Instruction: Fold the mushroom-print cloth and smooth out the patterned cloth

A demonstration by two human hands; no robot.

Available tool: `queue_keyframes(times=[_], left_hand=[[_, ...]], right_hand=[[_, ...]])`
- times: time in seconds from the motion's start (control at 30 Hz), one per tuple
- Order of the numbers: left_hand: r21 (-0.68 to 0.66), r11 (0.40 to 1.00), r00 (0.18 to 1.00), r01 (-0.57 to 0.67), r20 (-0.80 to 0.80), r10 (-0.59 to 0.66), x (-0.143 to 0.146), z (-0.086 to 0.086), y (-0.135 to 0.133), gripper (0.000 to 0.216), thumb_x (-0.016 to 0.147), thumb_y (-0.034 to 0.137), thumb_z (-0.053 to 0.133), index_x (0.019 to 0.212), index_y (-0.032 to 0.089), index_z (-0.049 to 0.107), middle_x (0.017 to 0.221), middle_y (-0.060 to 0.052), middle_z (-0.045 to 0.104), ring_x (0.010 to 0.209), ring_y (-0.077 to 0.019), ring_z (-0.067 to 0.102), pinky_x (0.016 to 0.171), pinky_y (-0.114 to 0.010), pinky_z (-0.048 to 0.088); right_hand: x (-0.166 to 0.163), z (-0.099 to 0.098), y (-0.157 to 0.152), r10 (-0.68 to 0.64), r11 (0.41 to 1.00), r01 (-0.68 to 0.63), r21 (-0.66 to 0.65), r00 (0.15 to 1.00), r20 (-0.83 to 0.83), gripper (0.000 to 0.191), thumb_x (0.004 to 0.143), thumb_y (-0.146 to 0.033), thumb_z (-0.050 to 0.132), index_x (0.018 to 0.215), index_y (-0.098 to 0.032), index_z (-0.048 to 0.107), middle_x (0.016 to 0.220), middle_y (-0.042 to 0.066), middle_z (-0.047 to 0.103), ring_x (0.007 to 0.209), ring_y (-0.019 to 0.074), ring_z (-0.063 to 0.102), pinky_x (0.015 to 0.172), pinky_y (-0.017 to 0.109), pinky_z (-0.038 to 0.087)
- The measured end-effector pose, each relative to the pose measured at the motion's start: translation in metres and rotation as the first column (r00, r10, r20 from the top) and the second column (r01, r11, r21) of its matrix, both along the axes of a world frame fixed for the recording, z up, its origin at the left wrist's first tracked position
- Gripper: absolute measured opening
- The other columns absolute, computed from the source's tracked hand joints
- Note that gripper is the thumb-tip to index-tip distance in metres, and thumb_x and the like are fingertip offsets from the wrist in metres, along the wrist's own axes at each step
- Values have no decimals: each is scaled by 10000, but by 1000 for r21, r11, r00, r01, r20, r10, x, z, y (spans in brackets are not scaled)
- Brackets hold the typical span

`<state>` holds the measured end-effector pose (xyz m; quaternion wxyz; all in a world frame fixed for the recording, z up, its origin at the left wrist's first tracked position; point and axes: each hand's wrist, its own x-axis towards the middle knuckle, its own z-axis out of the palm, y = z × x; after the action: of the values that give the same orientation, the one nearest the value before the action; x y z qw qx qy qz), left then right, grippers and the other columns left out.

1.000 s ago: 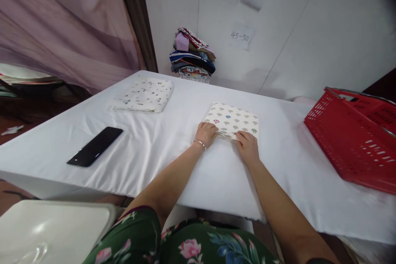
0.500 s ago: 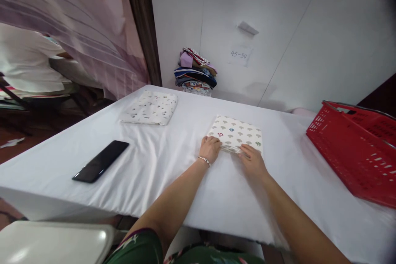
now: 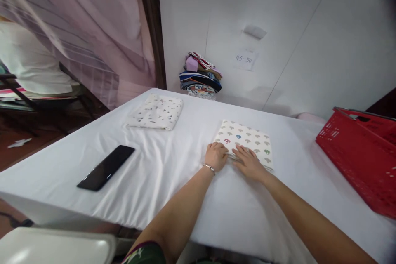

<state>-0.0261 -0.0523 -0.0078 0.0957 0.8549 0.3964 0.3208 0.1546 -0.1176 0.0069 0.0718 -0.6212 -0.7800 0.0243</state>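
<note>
Folded printed cloth lies flat on the white worktop, mid-right. Your left hand curls its grip on the near-left corner, pinning it; your right hand presses flat and spread on the near edge, keeping folds square. Red basket sits well apart, right.

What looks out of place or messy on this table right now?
Little stands out. The white tablecloth is wrinkled near the black phone. Both folded cloths lie neat; the red basket sits tilted.
</note>
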Motion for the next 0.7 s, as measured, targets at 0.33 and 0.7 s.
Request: queue_keyframes(times=[0.33,0.7], left_hand=[[-87,994,996,-59,58,64,1,3,3,139,767,202,527,680,206,635,821,-24,634,856,-174,538,793,-353,397],[-136,971,969,-194,125,212,8,-3,9,76,784,256,547,777,213,610,877,-43,610,888,-203,509,762,-365,394]], right_hand=[[-34,9,54,-20,994,11,-107,996,-83,531,928,-492,161,1366,-261,354,1468,53,232,1359,227,151,1063,509,149],[-9,28,135,-85,995,93,42,982,-167,406,902,-328,332,1245,-220,520,1397,61,381,1306,215,301,1044,417,281]])
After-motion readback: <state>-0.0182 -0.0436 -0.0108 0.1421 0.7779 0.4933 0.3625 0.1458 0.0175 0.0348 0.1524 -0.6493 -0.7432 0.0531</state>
